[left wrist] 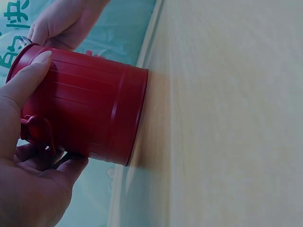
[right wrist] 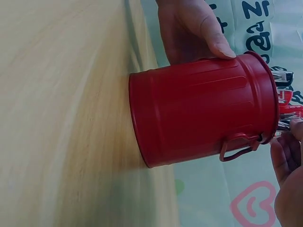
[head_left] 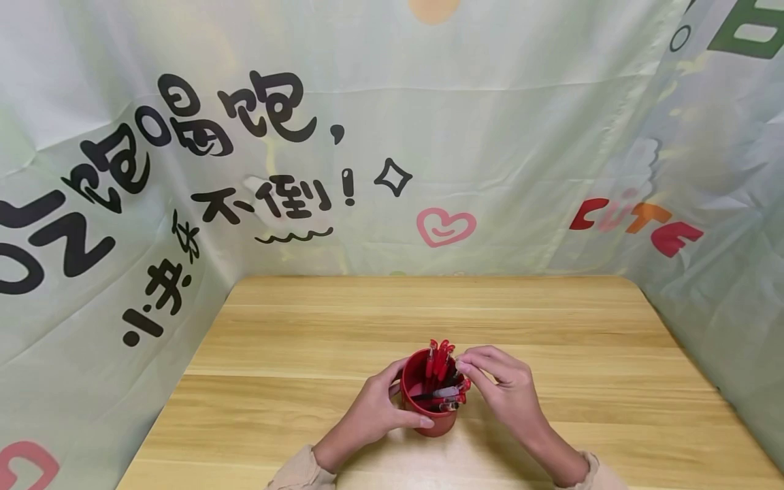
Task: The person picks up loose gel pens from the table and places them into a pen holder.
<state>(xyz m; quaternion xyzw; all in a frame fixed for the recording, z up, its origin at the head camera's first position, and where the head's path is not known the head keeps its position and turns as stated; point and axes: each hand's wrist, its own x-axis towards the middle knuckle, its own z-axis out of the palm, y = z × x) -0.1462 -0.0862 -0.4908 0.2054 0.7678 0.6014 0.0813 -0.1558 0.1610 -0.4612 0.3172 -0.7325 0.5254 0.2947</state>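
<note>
A red metal pail (head_left: 436, 427) with a small wire side handle stands on the table, and several red and black pens (head_left: 439, 359) lean inside it. My left hand (head_left: 381, 407) grips the pail from the left, its thumb across the near side, as the left wrist view also shows on the pail's wall (left wrist: 90, 101). At the pail's right rim my right hand (head_left: 505, 381) pinches the top end of a dark pen between thumb and forefinger; the pen's lower part is inside the pail. In the right wrist view, pen ends (right wrist: 283, 78) stick out past the rim.
The wooden table (head_left: 294, 340) extends around the pail on all sides. Behind and beside it hangs a pale printed cloth (head_left: 520, 150) with black lettering, a pink heart and coloured letters.
</note>
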